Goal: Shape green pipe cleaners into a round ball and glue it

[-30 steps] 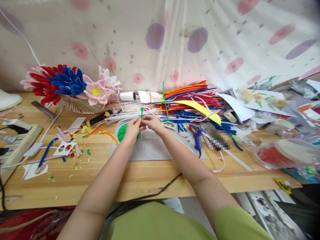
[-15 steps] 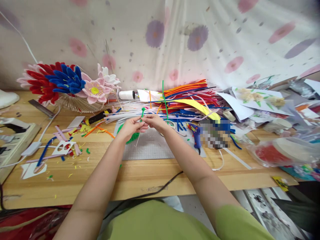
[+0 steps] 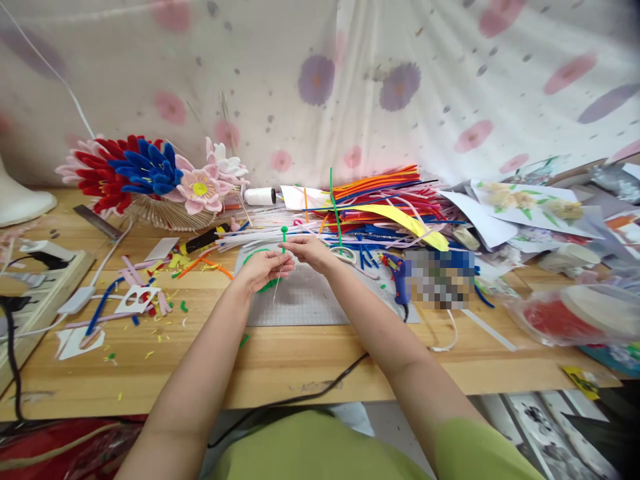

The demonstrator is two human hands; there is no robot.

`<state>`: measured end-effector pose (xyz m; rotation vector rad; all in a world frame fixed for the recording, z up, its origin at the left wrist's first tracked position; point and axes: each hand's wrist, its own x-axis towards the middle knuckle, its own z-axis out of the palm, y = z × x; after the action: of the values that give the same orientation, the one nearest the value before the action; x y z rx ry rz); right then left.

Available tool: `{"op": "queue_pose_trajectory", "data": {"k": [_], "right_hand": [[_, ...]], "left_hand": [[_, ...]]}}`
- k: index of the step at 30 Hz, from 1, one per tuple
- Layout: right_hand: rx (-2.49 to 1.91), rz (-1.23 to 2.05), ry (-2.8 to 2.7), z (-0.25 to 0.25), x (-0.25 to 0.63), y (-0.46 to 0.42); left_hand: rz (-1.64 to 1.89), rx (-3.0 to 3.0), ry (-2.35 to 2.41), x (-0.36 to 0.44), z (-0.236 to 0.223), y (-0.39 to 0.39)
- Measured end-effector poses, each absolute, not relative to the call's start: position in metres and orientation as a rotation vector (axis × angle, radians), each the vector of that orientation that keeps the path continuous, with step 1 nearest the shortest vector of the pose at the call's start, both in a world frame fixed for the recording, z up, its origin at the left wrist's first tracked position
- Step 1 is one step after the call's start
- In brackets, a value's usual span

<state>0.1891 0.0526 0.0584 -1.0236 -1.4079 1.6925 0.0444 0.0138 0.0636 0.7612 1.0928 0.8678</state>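
Observation:
Over the grey cutting mat [image 3: 310, 307], both hands meet at a thin wire stem [image 3: 284, 231] with a fuzzy green knob and green upper part. Its bare end slants down below the fingers. My left hand [image 3: 265, 270] pinches the stem lower down, thumb against index finger, other fingers loosely curled. Fingertips of my right hand [image 3: 313, 253] close on it just under the green part. Behind my left hand lies a green fuzzy strip in a loop [image 3: 270, 287], partly hidden.
Bundled chenille stems [image 3: 380, 190] lie across the back. A blue glue gun [image 3: 400, 280] rests right of the mat. Fuzzy flowers [image 3: 150, 170] stand at the back left, above scattered scraps [image 3: 145, 300]. A power strip [image 3: 45, 313] sits at the left edge; a black cable [image 3: 300, 399] crosses the front.
The view has shifted slightly, so the scene sits a little lower and further right. My right fingers have moved up to the stem's green part, and my left hand has opened somewhat around it.

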Motion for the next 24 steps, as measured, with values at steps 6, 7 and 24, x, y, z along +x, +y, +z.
{"op": "queue_pose_trajectory", "data": {"k": [6,7,24], "right_hand": [[-0.938,1.887,-1.211,0.051,0.183,0.058],[-0.935,1.888,-1.187,0.051,0.181,0.058],[-1.906,0.294,-2.093,0.057,0.218,0.158]], "left_hand": [[0.890,0.689,0.976,0.036,0.057,0.017],[0.896,0.660,0.948,0.035,0.057,0.017],[1.179,0.533,1.112,0.012,0.074,0.018]]}}
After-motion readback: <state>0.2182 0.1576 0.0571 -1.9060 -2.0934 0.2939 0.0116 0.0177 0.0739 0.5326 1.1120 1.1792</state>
